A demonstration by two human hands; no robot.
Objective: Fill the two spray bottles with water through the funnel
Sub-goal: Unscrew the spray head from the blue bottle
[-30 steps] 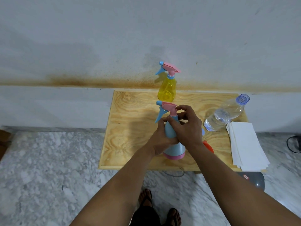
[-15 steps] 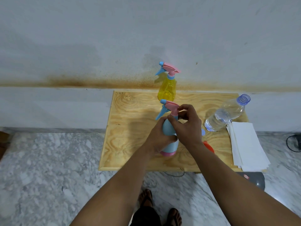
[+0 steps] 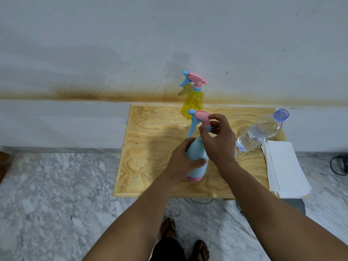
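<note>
A light blue spray bottle (image 3: pixel 196 154) with a pink base stands on the wooden board (image 3: pixel 150 147). My left hand (image 3: pixel 181 162) grips its body. My right hand (image 3: pixel 218 140) pinches the blue collar under its pink spray head (image 3: pixel 202 116). The head is lifted a little above the bottle's neck. Behind it a yellow spray bottle (image 3: pixel 193 101) stands by the wall with its pink head on. An open clear water bottle (image 3: pixel 260 131) with a blue neck stands tilted at the right. The funnel is hidden behind my right wrist.
A stack of white paper sheets (image 3: pixel 284 168) lies on the board's right edge, overhanging it. A grey object (image 3: pixel 295 205) sits on the marble floor below that corner. A black cable (image 3: pixel 339 164) lies at far right. My sandalled feet (image 3: pixel 186 242) stand in front of the board.
My right hand has turned the spray head collar and raised the head slightly off the blue bottle. The bottle stays in my left hand on the board.
</note>
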